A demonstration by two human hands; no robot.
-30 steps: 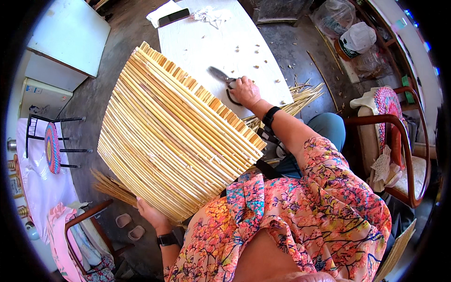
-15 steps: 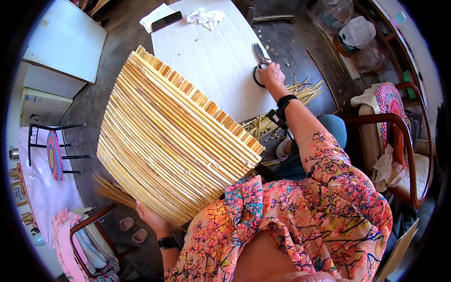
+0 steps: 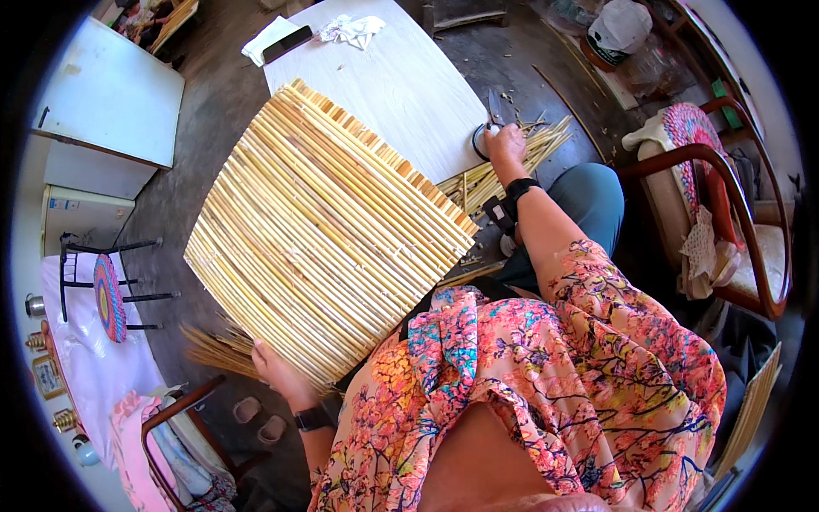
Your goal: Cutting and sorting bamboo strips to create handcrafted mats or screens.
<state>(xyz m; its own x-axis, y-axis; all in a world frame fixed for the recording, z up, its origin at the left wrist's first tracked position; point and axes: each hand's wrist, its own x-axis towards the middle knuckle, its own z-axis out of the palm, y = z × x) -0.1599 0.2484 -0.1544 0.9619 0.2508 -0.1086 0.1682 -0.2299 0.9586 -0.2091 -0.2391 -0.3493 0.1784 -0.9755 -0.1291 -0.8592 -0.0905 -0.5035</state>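
A mat of straight yellow stalks (image 3: pixel 324 230), bound side by side with pale thread, lies tilted across my lap and over the near part of the white table. My left hand (image 3: pixel 280 372) grips its lower left edge, with the fingers hidden beneath it. At the table's right edge my right hand (image 3: pixel 508 143) is closed around a pair of scissors (image 3: pixel 495 107). Their blades point away from me, and one dark handle loop shows left of the fingers. Between the mat and my right forearm lies a heap of loose stalks (image 3: pixel 478 189).
On the white table (image 3: pixel 409 77) are a phone (image 3: pixel 287 44) and a crumpled white cloth (image 3: pixel 351 31). A wooden armchair (image 3: pixel 751 230) stands at right. At left are a black stool (image 3: pixel 107 286), a dry broom-like bundle (image 3: pixel 217 350) and slippers (image 3: pixel 259 420). Clippings litter the floor.
My right hand has drawn the scissors slightly toward me along the table's right edge. The mat's far corner has swung right, and my left hand has kept its hold.
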